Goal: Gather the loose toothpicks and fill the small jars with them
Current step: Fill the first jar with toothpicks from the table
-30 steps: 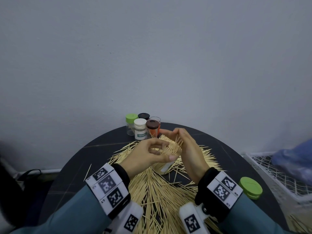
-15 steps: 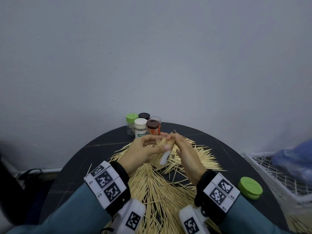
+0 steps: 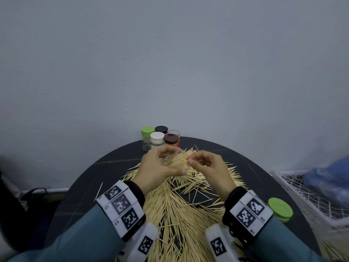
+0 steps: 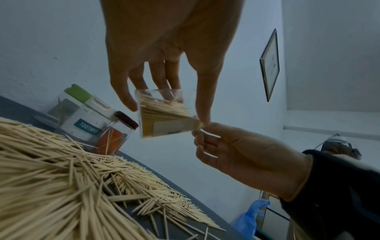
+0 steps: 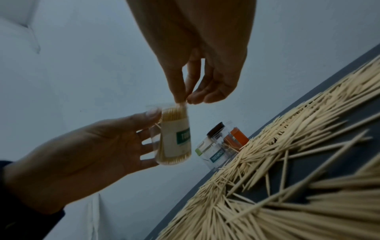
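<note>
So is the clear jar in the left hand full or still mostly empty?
Nearly full: the clear jar is packed with toothpicks up to its open mouth.

Head view high, facing down; 2 wrist views close, sharing jar (image 4: pixel 164 113).

Left hand (image 3: pixel 157 168) raised, fingers curled in a grip, right hand (image 3: pixel 207 167) beside it, fingertips pinched

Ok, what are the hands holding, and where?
The left hand grips the clear jar round its side. The right hand pinches toothpick tips at the jar's open mouth.
</note>
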Motion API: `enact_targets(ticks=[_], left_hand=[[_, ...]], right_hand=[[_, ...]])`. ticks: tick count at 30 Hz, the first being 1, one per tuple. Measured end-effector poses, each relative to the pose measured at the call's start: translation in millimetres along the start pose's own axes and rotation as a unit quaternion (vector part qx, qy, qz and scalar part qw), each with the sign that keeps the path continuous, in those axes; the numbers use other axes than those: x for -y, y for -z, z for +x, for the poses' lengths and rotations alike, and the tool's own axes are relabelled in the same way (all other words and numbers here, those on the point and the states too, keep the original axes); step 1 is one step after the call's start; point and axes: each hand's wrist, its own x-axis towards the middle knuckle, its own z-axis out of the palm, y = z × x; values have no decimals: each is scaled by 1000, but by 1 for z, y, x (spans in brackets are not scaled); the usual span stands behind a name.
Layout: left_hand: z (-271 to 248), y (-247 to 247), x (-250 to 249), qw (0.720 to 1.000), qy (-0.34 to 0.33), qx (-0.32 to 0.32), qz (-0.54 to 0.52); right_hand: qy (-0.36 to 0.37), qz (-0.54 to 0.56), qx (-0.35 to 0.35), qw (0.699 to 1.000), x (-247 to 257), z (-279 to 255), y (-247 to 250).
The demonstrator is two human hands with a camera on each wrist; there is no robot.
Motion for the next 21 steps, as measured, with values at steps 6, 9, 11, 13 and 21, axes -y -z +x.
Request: enact_targets(ticks=[6, 9, 11, 13, 21], left_hand=[[-2, -1, -2, 998, -42, 10, 49], [-4, -3, -2, 996, -51, 26, 69], [-4, -3, -1, 996, -51, 26, 66], [-4, -2, -1, 997, -48, 20, 61], [-2, -1, 0, 997, -43, 4, 67]], right_hand=[[52, -43, -61, 996, 1, -1, 1], [66, -24, -56, 996, 4, -1, 2], [63, -7, -35, 997, 6, -2, 1], [61, -3, -10, 998, 8, -3, 0], [63, -94, -9, 994, 7, -3, 1]])
